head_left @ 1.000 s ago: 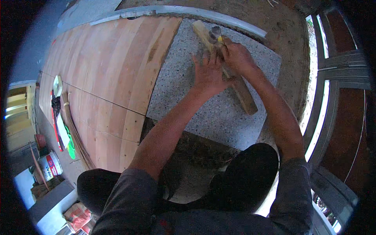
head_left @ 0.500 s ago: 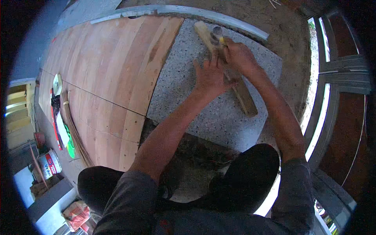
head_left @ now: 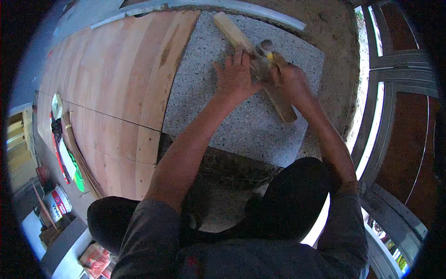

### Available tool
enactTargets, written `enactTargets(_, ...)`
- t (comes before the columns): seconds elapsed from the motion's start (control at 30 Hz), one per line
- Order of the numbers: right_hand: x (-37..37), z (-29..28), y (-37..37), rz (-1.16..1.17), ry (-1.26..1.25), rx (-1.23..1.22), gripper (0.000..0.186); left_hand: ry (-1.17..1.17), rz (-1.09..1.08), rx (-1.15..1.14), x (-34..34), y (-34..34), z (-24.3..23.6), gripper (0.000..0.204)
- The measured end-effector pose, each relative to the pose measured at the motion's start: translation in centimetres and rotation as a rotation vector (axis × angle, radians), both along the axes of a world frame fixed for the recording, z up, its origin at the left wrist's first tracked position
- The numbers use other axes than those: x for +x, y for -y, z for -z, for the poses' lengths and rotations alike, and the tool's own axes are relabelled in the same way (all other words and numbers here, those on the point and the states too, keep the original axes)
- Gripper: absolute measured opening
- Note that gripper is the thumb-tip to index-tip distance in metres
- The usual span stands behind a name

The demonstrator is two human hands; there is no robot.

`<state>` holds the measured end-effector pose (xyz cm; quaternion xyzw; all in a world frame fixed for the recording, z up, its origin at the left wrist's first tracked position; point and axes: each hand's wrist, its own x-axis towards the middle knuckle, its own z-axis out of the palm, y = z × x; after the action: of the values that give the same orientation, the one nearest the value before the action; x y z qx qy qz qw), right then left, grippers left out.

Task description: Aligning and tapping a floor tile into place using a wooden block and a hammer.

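A wooden batten lies diagonally across a grey speckled floor tile. My left hand is spread out flat, its fingers apart, over the tile and against the batten's left edge. My right hand is closed around a hammer with a dark rounded head and a yellow part just below it. The hammer's head is over the batten's right edge, near its middle. Motion blurs the hammer and the batten beneath it, so I cannot tell whether they touch. My right fist hides most of the handle.
Wood-patterned flooring adjoins the tile on the left. On it lie a stick broom, a tape roll and a green item. A paint bucket stands at lower left. A pale strip runs behind; door frames are at right.
The whole view has shifted slightly. My left hand has slid left along the batten, fingers now more spread. The hammer and right hand have moved right, away from the left hand.
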<state>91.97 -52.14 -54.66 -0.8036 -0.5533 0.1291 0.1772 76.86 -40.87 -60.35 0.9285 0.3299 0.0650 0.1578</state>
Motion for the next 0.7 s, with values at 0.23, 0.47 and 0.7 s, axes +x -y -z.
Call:
enactTargets(0.23,-0.1,1.0,-0.9,0.020,-0.048,-0.034,0.043,-0.076,-0.025,-0.026,0.2,0.1,-0.3,0.114)
enactTargets(0.47,-0.2,0.1,-0.1,0.023,-0.014,0.201,0.047,-0.045,-0.030,-0.053,-0.1,0.4,-1.3,0.113)
enactTargets(0.7,0.1,1.0,-0.7,0.001,0.008,-0.101,0.042,-0.075,-0.017,-0.116,-0.1,0.3,-1.7,0.114)
